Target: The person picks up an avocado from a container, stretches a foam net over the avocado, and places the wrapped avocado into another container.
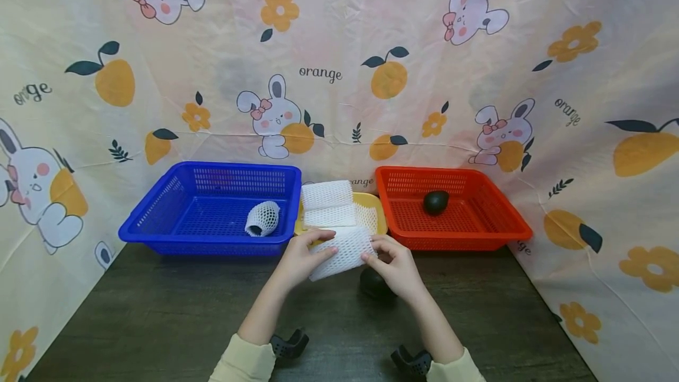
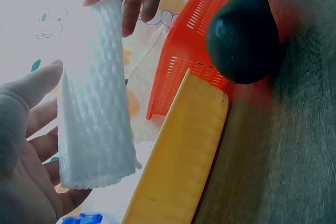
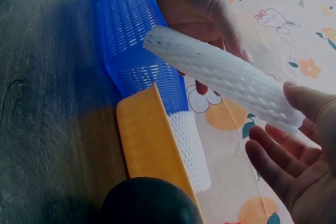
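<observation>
A flattened white foam net sleeve (image 1: 345, 252) is stretched between both hands in front of the yellow basket (image 1: 381, 217). My left hand (image 1: 302, 259) pinches its left end, thumb on the near face and fingers behind. At the opposite end, my right hand (image 1: 396, 267) holds the sleeve between thumb and fingers. A dark green avocado (image 1: 375, 283) sits on the table below the right hand, partly covered by it. In the left wrist view the sleeve (image 2: 100, 103) shows its ribbed mesh, with the avocado (image 2: 243, 38) beyond it.
More foam sleeves (image 1: 328, 196) lie in the yellow basket. To the left, a blue basket (image 1: 212, 246) holds an avocado in a foam sleeve (image 1: 262, 219). The red basket (image 1: 451, 241) on the right contains a bare avocado (image 1: 435, 202). A printed cloth hangs behind the dark table (image 1: 159, 317).
</observation>
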The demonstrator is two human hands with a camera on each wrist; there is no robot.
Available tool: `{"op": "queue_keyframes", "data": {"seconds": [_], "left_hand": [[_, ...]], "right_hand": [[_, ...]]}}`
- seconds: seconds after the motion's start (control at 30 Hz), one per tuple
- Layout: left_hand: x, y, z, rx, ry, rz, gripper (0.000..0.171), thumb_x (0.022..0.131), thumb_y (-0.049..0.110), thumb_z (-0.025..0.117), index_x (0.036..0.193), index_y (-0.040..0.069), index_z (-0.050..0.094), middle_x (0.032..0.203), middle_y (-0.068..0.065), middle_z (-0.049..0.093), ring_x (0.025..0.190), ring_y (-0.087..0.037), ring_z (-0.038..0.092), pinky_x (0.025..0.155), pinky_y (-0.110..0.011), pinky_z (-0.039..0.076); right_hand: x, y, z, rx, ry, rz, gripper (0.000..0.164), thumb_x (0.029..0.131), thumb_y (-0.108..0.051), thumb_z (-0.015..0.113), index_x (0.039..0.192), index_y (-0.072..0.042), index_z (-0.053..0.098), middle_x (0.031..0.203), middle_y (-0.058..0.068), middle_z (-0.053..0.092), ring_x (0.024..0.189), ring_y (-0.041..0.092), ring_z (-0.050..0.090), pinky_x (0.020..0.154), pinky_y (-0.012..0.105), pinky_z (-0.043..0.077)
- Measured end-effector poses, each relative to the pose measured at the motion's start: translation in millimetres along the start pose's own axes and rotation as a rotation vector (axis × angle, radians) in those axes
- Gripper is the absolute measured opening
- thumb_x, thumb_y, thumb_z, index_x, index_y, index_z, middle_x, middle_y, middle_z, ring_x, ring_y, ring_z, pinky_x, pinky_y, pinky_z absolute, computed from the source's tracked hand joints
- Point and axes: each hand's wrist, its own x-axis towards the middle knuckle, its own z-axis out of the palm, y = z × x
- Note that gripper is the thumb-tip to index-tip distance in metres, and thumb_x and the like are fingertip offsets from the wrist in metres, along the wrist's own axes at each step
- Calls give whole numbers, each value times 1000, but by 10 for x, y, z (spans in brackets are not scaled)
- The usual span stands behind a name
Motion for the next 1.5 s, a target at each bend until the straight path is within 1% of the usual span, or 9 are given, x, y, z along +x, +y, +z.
{"op": "queue_keyframes", "data": {"seconds": [0.3,0.67,0.77,0.87,1.0,1.1,1.3,1.4,1.5], "left_hand": [[-16,-9,-3,46,2,12,16,86,13,72,101,6,73,98,-2,70,93,-18,63,83,-43,49],[16,-4,-114,-37,135,-48,13,89,11,69,97,1,72,91,-7,69,86,-21,64,78,-40,51],[17,-22,-134,-46,127,-64,13,89,11,69,98,2,72,91,-6,69,83,-20,63,75,-37,51],[8,-35,-128,-38,67,-61,14,88,12,70,100,5,72,94,-4,69,87,-18,63,78,-38,50],[-11,-14,-106,12,-17,-14,25,87,16,72,111,7,71,108,-4,68,104,-20,61,90,-44,46],[-21,26,-85,65,-43,31,44,83,23,77,122,6,65,121,-6,63,116,-24,55,96,-47,41],[-34,75,-19,257,-93,159,77,67,32,89,133,10,56,131,-7,54,121,-26,47,99,-50,36],[-33,63,11,339,-71,242,74,68,30,88,132,9,57,129,-7,56,119,-27,49,98,-52,35],[-30,46,14,321,-34,267,61,74,24,85,127,7,60,123,-8,60,115,-27,53,96,-49,39]], "right_hand": [[45,346,50,-6,23,-30,9,82,0,73,91,0,72,113,13,64,106,29,57,77,28,52],[58,350,38,-82,-25,-89,6,81,-8,76,82,-9,71,111,8,63,87,20,62,69,29,53],[58,353,47,-86,-41,-105,5,82,-9,76,82,-9,71,111,8,63,84,18,62,68,29,53],[44,345,70,-95,-21,-116,6,81,-8,76,82,-7,70,113,12,63,82,18,62,68,28,53],[7,153,119,-99,51,-115,6,80,1,75,81,0,69,112,20,63,85,26,63,68,30,53],[-11,12,151,-91,116,-114,5,80,5,73,79,4,68,110,24,62,89,33,63,69,31,54],[30,235,209,-72,210,-74,7,82,-4,75,80,-1,70,112,18,63,97,30,62,69,30,54],[37,292,216,-48,216,-74,8,83,-9,76,81,-3,71,112,14,63,98,27,61,70,29,54],[43,302,216,-40,206,-81,10,82,-9,77,87,-2,72,114,14,63,96,26,61,69,31,54]]}}
